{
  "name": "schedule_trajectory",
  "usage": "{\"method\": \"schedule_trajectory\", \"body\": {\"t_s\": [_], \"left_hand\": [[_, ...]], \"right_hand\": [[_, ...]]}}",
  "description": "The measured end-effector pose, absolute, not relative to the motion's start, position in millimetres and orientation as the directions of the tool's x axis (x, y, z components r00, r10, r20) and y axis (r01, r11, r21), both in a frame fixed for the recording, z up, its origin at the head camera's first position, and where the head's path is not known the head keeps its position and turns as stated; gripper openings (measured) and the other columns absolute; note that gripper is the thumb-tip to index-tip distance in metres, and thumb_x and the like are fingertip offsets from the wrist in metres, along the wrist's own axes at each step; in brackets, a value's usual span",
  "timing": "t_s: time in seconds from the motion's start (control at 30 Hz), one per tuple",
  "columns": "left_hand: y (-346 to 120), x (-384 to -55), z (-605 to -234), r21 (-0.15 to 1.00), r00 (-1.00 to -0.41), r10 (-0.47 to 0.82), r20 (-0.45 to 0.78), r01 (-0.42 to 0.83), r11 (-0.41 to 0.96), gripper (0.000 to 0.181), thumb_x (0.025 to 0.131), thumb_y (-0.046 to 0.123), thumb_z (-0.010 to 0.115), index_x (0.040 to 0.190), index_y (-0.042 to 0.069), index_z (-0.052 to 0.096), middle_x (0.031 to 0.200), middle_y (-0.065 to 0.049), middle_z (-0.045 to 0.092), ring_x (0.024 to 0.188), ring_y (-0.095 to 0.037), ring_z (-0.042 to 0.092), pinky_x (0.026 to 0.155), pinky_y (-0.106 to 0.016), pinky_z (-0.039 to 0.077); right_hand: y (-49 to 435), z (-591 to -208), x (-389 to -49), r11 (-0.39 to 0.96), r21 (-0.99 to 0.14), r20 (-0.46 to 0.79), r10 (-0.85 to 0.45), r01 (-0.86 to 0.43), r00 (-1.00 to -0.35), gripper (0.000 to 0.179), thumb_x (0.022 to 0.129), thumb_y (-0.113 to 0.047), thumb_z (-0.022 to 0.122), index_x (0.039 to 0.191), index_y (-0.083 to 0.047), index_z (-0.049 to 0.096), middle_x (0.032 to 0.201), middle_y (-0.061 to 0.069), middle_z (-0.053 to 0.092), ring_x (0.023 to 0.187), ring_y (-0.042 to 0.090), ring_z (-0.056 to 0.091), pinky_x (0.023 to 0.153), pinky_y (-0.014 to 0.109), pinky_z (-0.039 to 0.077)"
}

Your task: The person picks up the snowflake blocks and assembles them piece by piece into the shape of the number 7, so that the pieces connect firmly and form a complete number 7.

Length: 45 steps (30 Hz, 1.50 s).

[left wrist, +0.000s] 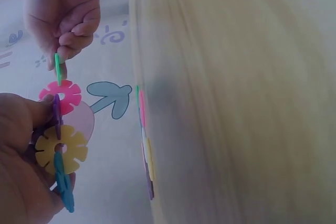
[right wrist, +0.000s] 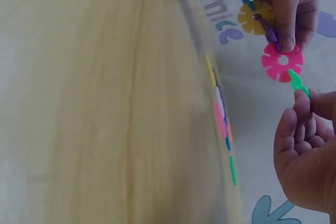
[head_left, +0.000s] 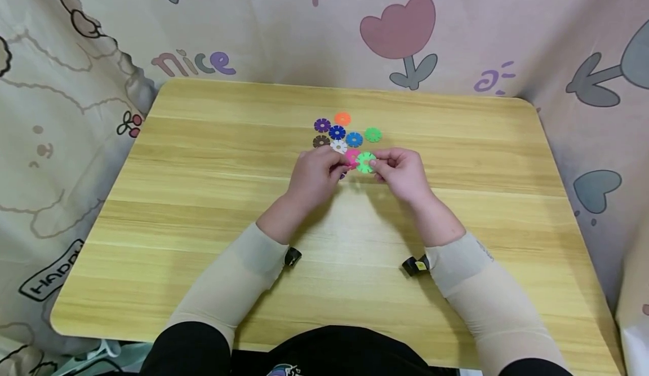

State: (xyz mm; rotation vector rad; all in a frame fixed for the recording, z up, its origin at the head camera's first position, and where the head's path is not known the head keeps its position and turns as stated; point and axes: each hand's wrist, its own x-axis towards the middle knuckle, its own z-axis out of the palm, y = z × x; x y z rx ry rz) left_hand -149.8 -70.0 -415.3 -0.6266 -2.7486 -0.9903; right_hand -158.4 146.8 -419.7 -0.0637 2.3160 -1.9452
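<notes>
My left hand [head_left: 315, 173] pinches a chain of notched plastic snowflake discs by its purple disc [right wrist: 270, 34]. That chain also has a teal disc [left wrist: 64, 184], a yellow disc [left wrist: 47, 148] and, at the end towards my right hand, a pink disc [right wrist: 269, 72]. Between thumb and forefinger, my right hand [head_left: 405, 174] holds a light green disc [head_left: 365, 162] by its edge. The green disc meets the pink one's rim at a slot; how deep it sits I cannot tell. Both hands are raised above the table, close together.
Loose discs lie behind my hands on the wooden table [head_left: 203, 195]: orange [head_left: 342, 119], purple [head_left: 321, 125], dark blue [head_left: 337, 132], blue [head_left: 354, 139], green [head_left: 373, 135], brown [head_left: 321, 141] and white [head_left: 338, 146]. A printed curtain [head_left: 284, 38] hangs around the table.
</notes>
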Motion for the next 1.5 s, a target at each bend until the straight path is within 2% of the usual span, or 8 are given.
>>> {"method": "schedule_trajectory", "body": {"t_s": [0.33,0.57,0.7,0.97,1.13,1.27,1.33,1.5], "left_hand": [[-72.2,-147.3,-413.6,0.559,-0.856,0.329,0.398,0.511,0.654,0.01,0.1,0.015,0.076,0.101,0.007,0.082,0.091,-0.004,0.073,0.083,-0.022,0.066,0.079,-0.041,0.05],[-70.5,-144.6,-413.5,0.545,-0.826,0.322,0.462,0.551,0.632,0.01,0.099,0.012,0.077,0.097,0.003,0.081,0.087,-0.007,0.071,0.074,-0.023,0.062,0.072,-0.04,0.051],[-69.8,-144.0,-413.8,0.545,-0.822,0.308,0.479,0.554,0.629,0.01,0.098,0.012,0.078,0.097,0.003,0.081,0.085,-0.007,0.071,0.072,-0.022,0.06,0.07,-0.04,0.049],[-66.6,-142.9,-413.4,0.56,-0.862,0.331,0.384,0.502,0.659,0.009,0.097,0.016,0.079,0.099,0.007,0.083,0.088,-0.003,0.073,0.075,-0.018,0.063,0.077,-0.041,0.046],[-65.8,-142.9,-414.7,0.58,-0.861,0.36,0.36,0.509,0.636,0.009,0.096,0.018,0.082,0.096,0.008,0.082,0.087,-0.001,0.075,0.075,-0.015,0.066,0.074,-0.036,0.045],[-66.4,-144.1,-415.1,0.653,-0.869,0.359,0.339,0.492,0.576,0.013,0.1,0.018,0.077,0.094,0.006,0.081,0.08,-0.002,0.073,0.068,-0.015,0.062,0.066,-0.031,0.048],[-66.6,-144.8,-414.7,0.691,-0.889,0.332,0.315,0.455,0.563,0.015,0.102,0.018,0.074,0.098,0.005,0.081,0.081,-0.003,0.073,0.068,-0.016,0.06,0.062,-0.03,0.049],[-66.1,-145.8,-412.1,0.731,-0.944,0.234,0.231,0.327,0.598,0.022,0.104,0.024,0.071,0.114,0.005,0.079,0.092,-0.003,0.074,0.076,-0.017,0.061,0.067,-0.029,0.051]], "right_hand": [[142.1,-413.2,-154.9,0.107,-0.993,-0.061,-0.1,0.05,-0.993,0.021,0.099,0.009,0.066,0.117,0.02,0.068,0.079,-0.005,0.071,0.065,0.006,0.066,0.067,0.022,0.06],[137.3,-417.8,-154.1,0.044,-0.997,-0.062,-0.088,0.058,-0.994,0.021,0.097,0.013,0.066,0.115,0.022,0.066,0.076,-0.004,0.071,0.063,0.005,0.066,0.066,0.021,0.059],[136.3,-417.8,-154.7,0.051,-0.998,-0.036,-0.085,0.032,-0.996,0.02,0.097,0.013,0.066,0.115,0.021,0.067,0.078,0.0,0.072,0.063,0.006,0.065,0.066,0.021,0.059],[139.2,-416.6,-157.4,0.091,-0.996,-0.024,-0.105,0.015,-0.994,0.023,0.102,0.009,0.062,0.123,0.018,0.067,0.082,-0.001,0.069,0.067,0.007,0.063,0.067,0.021,0.058],[140.5,-418.5,-159.5,0.12,-0.993,-0.024,-0.105,0.011,-0.994,0.024,0.103,0.007,0.062,0.124,0.015,0.069,0.084,-0.001,0.071,0.068,0.008,0.063,0.069,0.022,0.059],[142.4,-419.4,-160.6,0.172,-0.985,-0.013,-0.111,-0.007,-0.994,0.02,0.102,0.003,0.066,0.118,0.014,0.072,0.087,0.003,0.073,0.069,0.014,0.066,0.07,0.026,0.06],[143.1,-419.2,-160.5,0.205,-0.979,-0.011,-0.12,-0.014,-0.993,0.018,0.101,0.001,0.068,0.115,0.012,0.074,0.088,0.006,0.075,0.071,0.019,0.068,0.072,0.028,0.061],[142.9,-419.1,-159.1,0.244,-0.97,-0.019,-0.165,-0.022,-0.986,0.016,0.102,-0.002,0.069,0.113,0.009,0.076,0.095,0.012,0.077,0.078,0.025,0.069,0.073,0.028,0.061]]}}
